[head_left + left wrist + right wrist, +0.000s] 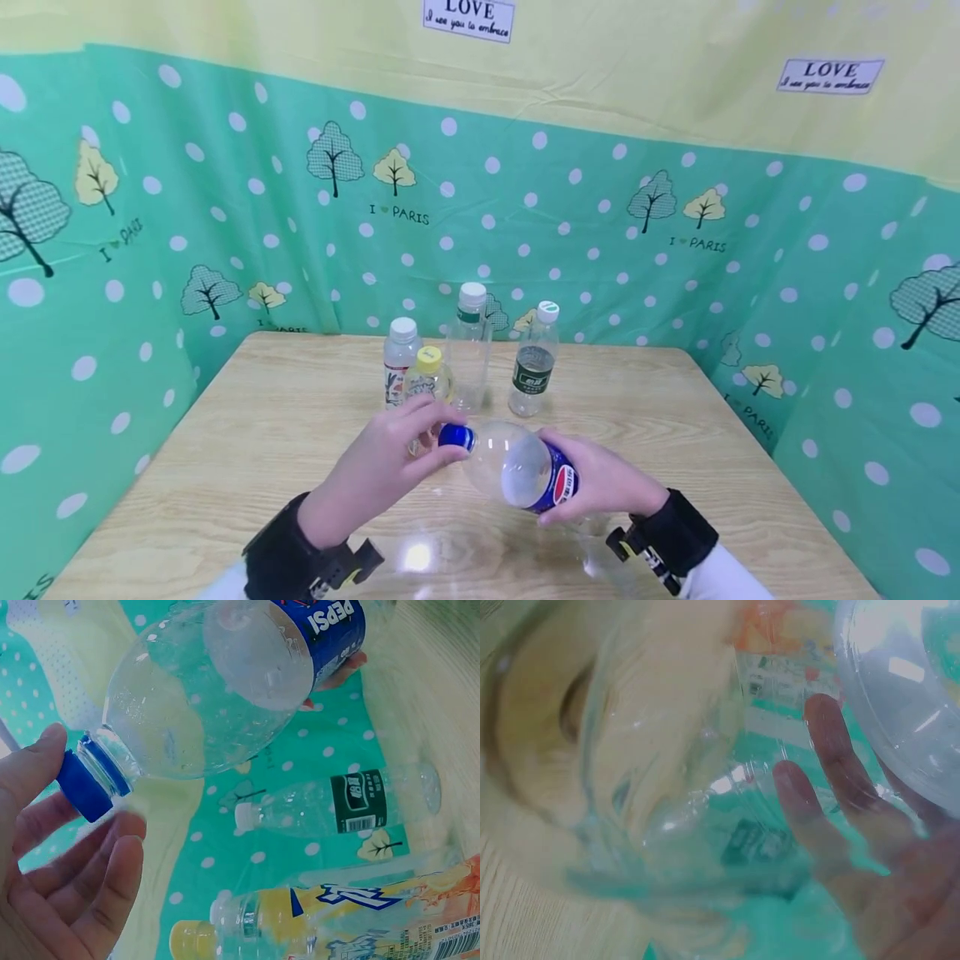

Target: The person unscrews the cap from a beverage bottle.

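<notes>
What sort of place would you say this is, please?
Probably a makeshift indoor recording booth, judging by the printed fabric hung behind and to both sides of a wood-grain table, and the black wrist straps carrying small devices.

Head view forward and down, 2 wrist close-ups, Pepsi bottle [517, 468] shared

A large clear plastic bottle [491, 454] with a blue Pepsi label [557, 483] is held tilted on its side, its neck toward the left hand [386, 467], which pinches the blue cap [456, 437]. Clear neck shows between the cap and a blue ring [112, 765]. The right hand [603, 479] grips the bottle around the label.
</notes>
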Demonstrator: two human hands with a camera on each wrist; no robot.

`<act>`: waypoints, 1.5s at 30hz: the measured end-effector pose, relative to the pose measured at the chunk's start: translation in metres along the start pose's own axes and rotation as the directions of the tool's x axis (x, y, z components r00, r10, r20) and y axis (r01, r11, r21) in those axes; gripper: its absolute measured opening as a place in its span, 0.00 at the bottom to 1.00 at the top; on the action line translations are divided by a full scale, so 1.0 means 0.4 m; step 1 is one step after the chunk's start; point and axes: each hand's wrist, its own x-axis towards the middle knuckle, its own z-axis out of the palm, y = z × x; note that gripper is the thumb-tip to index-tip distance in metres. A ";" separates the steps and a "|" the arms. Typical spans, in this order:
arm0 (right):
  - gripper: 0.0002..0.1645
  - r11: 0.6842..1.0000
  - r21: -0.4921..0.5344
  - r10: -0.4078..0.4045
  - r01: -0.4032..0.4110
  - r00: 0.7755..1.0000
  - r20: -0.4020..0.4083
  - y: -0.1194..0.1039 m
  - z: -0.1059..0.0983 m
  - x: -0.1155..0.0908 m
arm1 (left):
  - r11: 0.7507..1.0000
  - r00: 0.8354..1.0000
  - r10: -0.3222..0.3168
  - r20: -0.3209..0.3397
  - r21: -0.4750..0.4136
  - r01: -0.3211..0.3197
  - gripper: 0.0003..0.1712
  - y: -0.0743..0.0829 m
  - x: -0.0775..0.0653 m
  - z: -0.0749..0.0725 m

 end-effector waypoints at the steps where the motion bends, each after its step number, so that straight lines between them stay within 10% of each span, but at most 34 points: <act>1: 0.55 1.000 0.003 -0.002 0.002 1.000 0.002 0.000 0.001 0.000 | 1.000 1.000 0.006 -0.005 -0.009 -0.006 0.16 0.000 -0.001 0.001; 10: 0.53 0.999 0.050 -0.006 0.006 1.000 -0.001 -0.003 -0.001 0.001 | 0.971 0.971 0.235 0.045 0.018 -0.236 0.20 -0.014 0.001 -0.015; 18: 0.54 1.000 -0.023 -0.007 0.007 1.000 -0.003 -0.013 -0.006 0.011 | 0.997 0.998 0.055 -0.016 0.056 -0.054 0.16 -0.012 -0.007 0.000; 29: 0.58 1.000 0.005 0.024 -0.024 1.000 -0.002 -0.023 -0.009 0.008 | 0.987 0.986 0.160 0.037 -0.038 -0.159 0.25 -0.008 -0.005 -0.025; 39: 0.55 0.997 -0.078 -0.027 0.026 1.000 -0.015 -0.027 -0.015 0.013 | 0.995 0.997 0.049 -0.055 0.091 -0.044 0.16 0.000 -0.011 -0.007; 45: 0.53 0.996 -0.082 -0.022 0.022 1.000 -0.001 -0.022 -0.010 0.011 | 0.995 0.995 0.093 -0.046 0.044 -0.091 0.16 -0.001 -0.012 -0.009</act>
